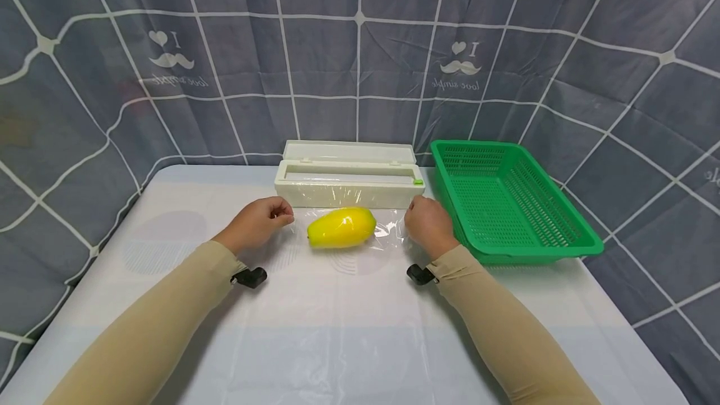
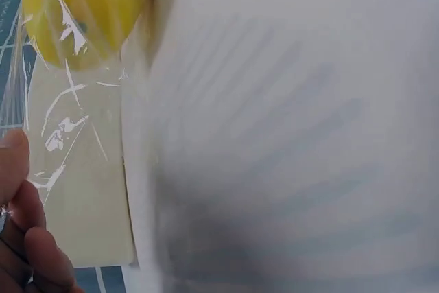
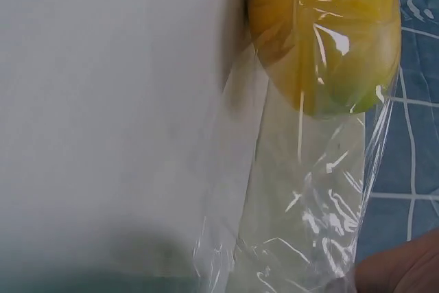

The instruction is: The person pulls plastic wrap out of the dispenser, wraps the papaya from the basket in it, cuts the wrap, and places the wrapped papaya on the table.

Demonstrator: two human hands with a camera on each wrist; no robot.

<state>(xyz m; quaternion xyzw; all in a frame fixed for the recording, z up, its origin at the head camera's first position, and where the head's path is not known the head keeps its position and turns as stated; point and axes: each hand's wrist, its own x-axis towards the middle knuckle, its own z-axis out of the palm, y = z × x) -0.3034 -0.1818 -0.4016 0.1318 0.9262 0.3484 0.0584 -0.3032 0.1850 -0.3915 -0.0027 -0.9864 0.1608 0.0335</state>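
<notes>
White desk (image 1: pixel 360 355), grey gridded curtain (image 1: pixel 317 49) behind and at both sides. Left hand (image 1: pixel 255 222) pinches clear film (image 1: pixel 389 230) by one end, right hand (image 1: pixel 430 225) the other; yellow fruit (image 1: pixel 341 228) on desk, film over it, between the two.

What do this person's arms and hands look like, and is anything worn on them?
Both the left hand and right hand are bare, with no gloves. Plain tan sleeves cover the forearms down to the wrists. A small black device sits at each wrist; no markings can be made out.
</notes>
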